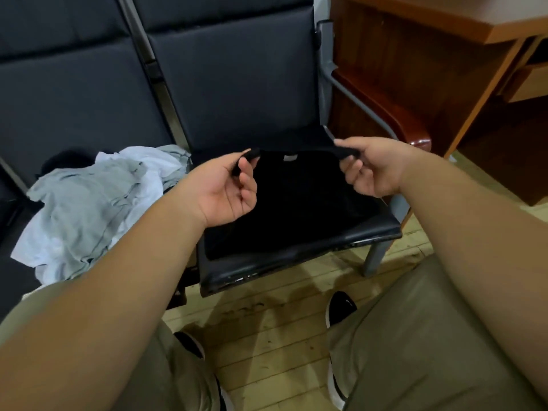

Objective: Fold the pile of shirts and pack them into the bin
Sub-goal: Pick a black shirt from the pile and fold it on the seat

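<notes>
both hands, the left hand (228,191) and right hand (370,170), are pinching the black shirt (296,209) by its shoulders at mid-frame over the seat (296,268) (folding is starting), needing a flat lay next.

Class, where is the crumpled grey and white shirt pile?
The crumpled shirt pile lies left in the head view on a dark padded seat, beside the black shirt.
</notes>
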A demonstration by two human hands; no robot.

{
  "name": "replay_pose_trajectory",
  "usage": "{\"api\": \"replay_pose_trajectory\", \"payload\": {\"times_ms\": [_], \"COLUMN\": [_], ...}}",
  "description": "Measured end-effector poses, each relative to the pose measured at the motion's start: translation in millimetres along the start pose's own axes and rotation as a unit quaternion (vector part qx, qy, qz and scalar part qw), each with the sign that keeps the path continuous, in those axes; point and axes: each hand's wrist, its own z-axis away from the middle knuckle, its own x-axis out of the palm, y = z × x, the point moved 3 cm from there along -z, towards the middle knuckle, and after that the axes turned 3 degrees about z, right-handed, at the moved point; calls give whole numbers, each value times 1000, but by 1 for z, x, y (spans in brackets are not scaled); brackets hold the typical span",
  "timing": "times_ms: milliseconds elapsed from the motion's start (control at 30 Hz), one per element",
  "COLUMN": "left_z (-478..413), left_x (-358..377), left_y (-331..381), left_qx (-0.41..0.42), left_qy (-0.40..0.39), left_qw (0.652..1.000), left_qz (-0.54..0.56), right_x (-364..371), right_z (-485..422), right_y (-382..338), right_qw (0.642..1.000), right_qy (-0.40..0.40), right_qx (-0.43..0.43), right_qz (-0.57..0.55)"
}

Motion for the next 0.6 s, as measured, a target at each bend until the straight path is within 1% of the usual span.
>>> {"api": "replay_pose_trajectory", "payload": {"times_ms": [100, 200, 400, 600], "left_z": [-18, -41, -91, -141], "left_x": [-2, -10, -31, -38], "left_y": [23, 42, 74, 105], "left_qx": [22, 43, 45, 52], "left_qy": [31, 64, 105, 122], "left_qw": [999, 997, 993, 990], "left_qz": [14, 27, 39, 46], "right_x": [10, 19, 32, 33], "right_z": [-26, -54, -107, -158], "right_y": [-26, -46, -76, -97], "right_qw": [989, 978, 957, 943], "right_qy": [17, 40, 71, 78], "right_qx": [-90, -145, -174, -190], "right_qz": [-118, -146, -220, -260]}}
